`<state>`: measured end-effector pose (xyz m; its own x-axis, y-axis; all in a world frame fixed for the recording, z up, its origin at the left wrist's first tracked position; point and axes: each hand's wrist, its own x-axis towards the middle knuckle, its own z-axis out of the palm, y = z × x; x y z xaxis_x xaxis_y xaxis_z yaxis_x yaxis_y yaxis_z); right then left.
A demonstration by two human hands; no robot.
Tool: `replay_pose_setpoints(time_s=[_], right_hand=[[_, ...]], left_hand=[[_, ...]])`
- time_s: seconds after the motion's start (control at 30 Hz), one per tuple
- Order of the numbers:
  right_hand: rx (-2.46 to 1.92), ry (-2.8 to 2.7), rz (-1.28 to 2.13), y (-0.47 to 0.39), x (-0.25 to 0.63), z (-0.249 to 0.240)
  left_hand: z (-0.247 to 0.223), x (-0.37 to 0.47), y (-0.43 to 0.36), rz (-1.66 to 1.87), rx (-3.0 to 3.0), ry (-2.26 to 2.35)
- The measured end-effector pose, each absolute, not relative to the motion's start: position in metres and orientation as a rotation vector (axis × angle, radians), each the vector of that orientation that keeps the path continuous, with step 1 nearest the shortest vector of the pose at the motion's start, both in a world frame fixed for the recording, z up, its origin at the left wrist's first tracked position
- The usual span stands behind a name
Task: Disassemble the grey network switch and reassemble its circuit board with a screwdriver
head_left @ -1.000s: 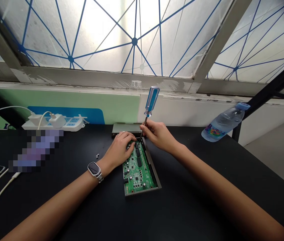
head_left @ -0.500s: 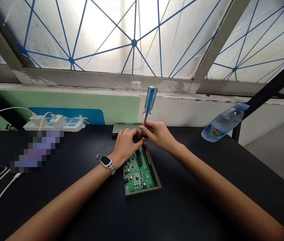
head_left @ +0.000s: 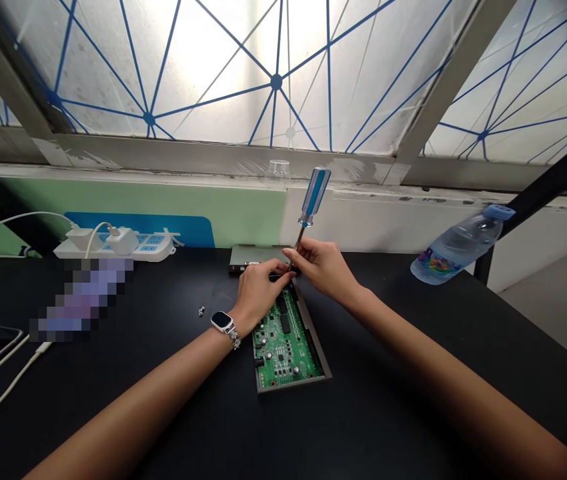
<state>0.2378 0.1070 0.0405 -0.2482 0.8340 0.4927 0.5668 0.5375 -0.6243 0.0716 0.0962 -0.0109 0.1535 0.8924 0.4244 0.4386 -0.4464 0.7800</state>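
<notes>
My right hand grips the metal shaft of a screwdriver between thumb and fingers. Its clear-and-blue handle points up and leans slightly right. Close to the lower end of the shaft, my left hand is closed, thumb and fingertips pinched together; what they hold is hidden. Beneath it lies a green circuit board in a shallow metal frame, its upper part covered by my hands. The screwdriver's tip is hidden by my fingers. A few small screws rest on the table, left of the board.
A flat metal-cased box sits behind my hands on the black table. At the back left is a power strip with plugs and white cables. A water bottle leans against a black post at the right.
The screwdriver handle leans a little further right than before. The whole view has shifted slightly, and both hands stay at the board's upper part.
</notes>
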Motion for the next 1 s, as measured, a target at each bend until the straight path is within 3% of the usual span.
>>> replay_pose_setpoints(time_s=[0.13,0.33,0.43,1.0], right_hand=[[-1.137,-2.011,0.376,0.107,0.241,0.046],[-1.026,-1.984,0.928,0.103,0.25,0.064],[-0.993,-1.949,1.032,0.102,0.252,0.068],[-1.012,-1.781,0.868,0.101,0.245,0.057]], left_hand=[[-0.014,0.071,0.097,1.253,1.918,1.228],[-0.014,0.069,0.097,1.246,1.914,1.164],[-0.013,0.068,0.096,1.241,1.947,1.155],[-0.013,0.069,0.097,1.319,1.884,1.113]])
